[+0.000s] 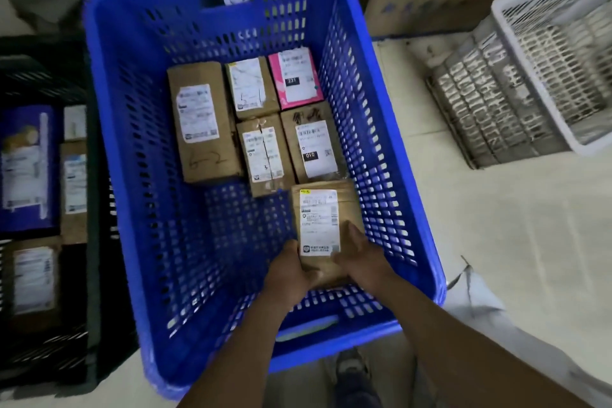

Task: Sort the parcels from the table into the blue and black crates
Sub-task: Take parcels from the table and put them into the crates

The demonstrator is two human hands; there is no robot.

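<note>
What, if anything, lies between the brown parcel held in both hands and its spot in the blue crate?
Nothing visible. The left hand and right hand hold the brown parcel low inside the blue crate, just nearside of the 010-labelled parcel.

The blue crate (132,142) is open on top, with bare floor on its near left side. Boxes (205,122) fill the far end (packed tight), and a parcel (318,219) blocks the near right.

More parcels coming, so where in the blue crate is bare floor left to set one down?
The blue crate floor is bare near-left, between the left wall, the large brown parcel and the held parcel. Far end is crowded: five parcels packed edge to edge.
</note>
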